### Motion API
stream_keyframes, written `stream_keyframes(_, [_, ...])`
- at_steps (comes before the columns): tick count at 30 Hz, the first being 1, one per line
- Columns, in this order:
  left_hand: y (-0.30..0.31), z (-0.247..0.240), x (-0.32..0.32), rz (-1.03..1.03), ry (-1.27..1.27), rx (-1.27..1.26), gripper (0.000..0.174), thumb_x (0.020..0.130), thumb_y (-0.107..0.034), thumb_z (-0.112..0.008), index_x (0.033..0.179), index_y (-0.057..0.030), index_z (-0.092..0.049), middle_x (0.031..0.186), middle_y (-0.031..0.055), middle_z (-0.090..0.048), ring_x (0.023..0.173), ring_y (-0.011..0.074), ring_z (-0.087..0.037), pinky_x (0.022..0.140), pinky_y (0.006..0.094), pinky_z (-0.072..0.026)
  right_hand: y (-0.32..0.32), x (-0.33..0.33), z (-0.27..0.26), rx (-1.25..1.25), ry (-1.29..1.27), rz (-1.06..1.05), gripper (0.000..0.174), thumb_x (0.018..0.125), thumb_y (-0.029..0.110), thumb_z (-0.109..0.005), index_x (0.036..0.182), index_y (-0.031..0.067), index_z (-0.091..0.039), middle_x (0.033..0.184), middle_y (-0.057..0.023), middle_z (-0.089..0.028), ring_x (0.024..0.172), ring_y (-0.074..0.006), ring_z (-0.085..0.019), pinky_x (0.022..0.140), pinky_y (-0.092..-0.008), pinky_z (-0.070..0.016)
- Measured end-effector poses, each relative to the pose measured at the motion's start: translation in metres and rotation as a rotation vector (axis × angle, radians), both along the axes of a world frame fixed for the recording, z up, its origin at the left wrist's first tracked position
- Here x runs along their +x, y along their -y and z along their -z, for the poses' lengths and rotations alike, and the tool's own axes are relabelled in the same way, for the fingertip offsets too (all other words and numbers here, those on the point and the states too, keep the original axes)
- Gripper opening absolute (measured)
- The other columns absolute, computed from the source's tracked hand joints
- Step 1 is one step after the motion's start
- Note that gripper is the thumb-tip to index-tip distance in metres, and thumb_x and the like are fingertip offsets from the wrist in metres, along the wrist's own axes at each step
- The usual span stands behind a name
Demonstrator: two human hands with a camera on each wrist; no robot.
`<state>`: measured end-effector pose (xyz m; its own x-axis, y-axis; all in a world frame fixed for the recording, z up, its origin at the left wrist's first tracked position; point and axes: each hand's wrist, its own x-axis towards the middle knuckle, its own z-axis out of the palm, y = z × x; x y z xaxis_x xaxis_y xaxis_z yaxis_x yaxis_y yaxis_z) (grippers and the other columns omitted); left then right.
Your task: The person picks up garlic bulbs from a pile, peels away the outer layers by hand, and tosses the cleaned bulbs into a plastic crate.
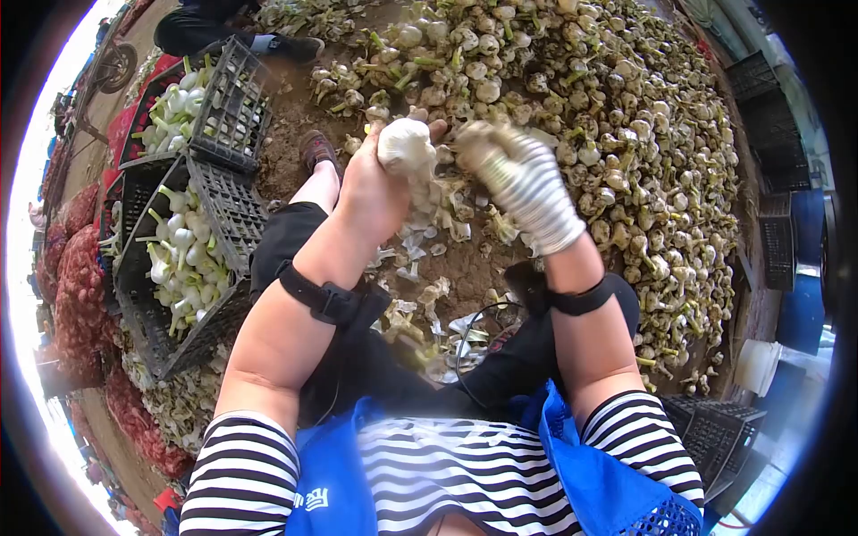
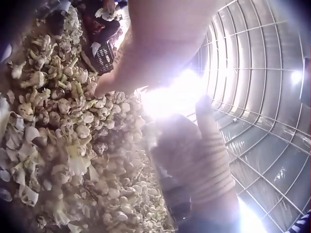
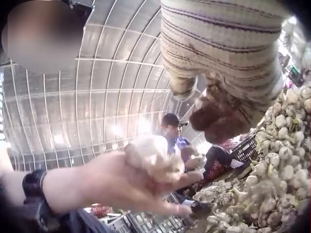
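A white garlic bulb [image 1: 407, 147] sits in my bare left hand [image 1: 373, 189], held between the thumb and fingers in the head view. From the right wrist, the same bulb [image 3: 154, 158] lies on the palm side, its loose skin hanging toward the fingers. My right hand [image 1: 518, 179] wears a striped glove soiled brown at the fingers and is blurred beside the bulb, apart from it. In the right wrist view the gloved hand [image 3: 223, 73] hangs above the bulb, fingers loosely bent, with a gap beside the thumb and no held thing showing. The left wrist view hides the bulb.
A large heap of untrimmed garlic [image 1: 643, 179] spreads ahead and right. Black crates [image 1: 228, 210] of trimmed bulbs stand at left, near red mesh sacks [image 1: 85, 286]. Peeled skins [image 1: 411, 246] litter the ground between my legs. Another person [image 3: 177, 138] sits beyond.
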<state>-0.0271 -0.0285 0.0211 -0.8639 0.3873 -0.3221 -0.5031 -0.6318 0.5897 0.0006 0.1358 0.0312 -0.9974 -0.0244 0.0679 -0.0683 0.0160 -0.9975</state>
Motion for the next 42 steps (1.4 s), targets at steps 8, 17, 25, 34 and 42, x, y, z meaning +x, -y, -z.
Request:
stream_keyframes(8, [-0.008,0.005,0.002,0.059,0.017,-0.082,0.046,0.096,-0.033,-0.019,0.111,-0.0013,-0.049,0.104,0.013,-0.059,0.09,0.0219,-0.057,0.082,0.0346,-0.0438,0.005,0.023,-0.02,-0.236,-0.071,-0.219,0.013,0.08,0.004,-0.05,0.079,0.0008,-0.062,0.066,-0.0051,-0.063,0.06,-0.0128,-0.062,0.051,-0.0257,-0.0493])
stream_keyframes(17, [-0.013,0.042,0.002,-0.03,0.118,-0.055,0.032,0.088,-0.026,-0.038,0.106,-0.0048,-0.054,0.104,0.0121,-0.06,0.093,0.0208,-0.057,0.075,0.0289,-0.0455,0.012,0.002,0.02,0.644,-0.767,-0.031,0.036,0.076,0.01,-0.065,0.111,0.0101,-0.055,0.096,-0.0112,-0.062,0.082,-0.0225,-0.061,0.069,-0.0375,-0.0539])
stream_keyframes(25, [0.04,-0.006,-0.004,-0.306,0.053,-0.024,0.04,0.094,-0.028,-0.024,0.101,-0.0021,-0.054,0.093,0.0128,-0.062,0.088,0.0245,-0.06,0.073,0.0322,-0.0489,0.01,-0.033,0.02,-0.53,0.062,0.106,0.035,0.08,0.014,-0.062,0.112,0.0054,-0.053,0.113,-0.0149,-0.055,0.104,-0.0207,-0.055,0.081,-0.0292,-0.05])
stream_keyframes(34, [0.027,-0.011,0.013,-0.169,0.131,-0.153,0.033,0.096,-0.03,-0.028,0.107,-0.0084,-0.05,0.098,0.0048,-0.056,0.084,0.0143,-0.054,0.073,0.028,-0.0445,0.074,-0.019,0.0,0.869,-1.026,0.073,0.031,0.07,0.006,-0.064,0.101,0.0071,-0.061,0.101,-0.0126,-0.061,0.091,-0.0264,-0.06,0.073,-0.0343,-0.0505])
stream_keyframes(42, [0.135,-0.009,-0.006,-0.315,-0.334,0.443,0.044,0.089,-0.034,-0.04,0.113,0.0016,-0.048,0.108,0.0185,-0.057,0.102,0.0295,-0.055,0.095,0.0429,-0.0412,0.037,-0.064,0.077,0.122,0.056,0.238,0.014,0.087,0.01,-0.055,0.099,0.0055,-0.06,0.081,-0.0047,-0.061,0.074,-0.0082,-0.055,0.066,-0.0208,-0.0454])
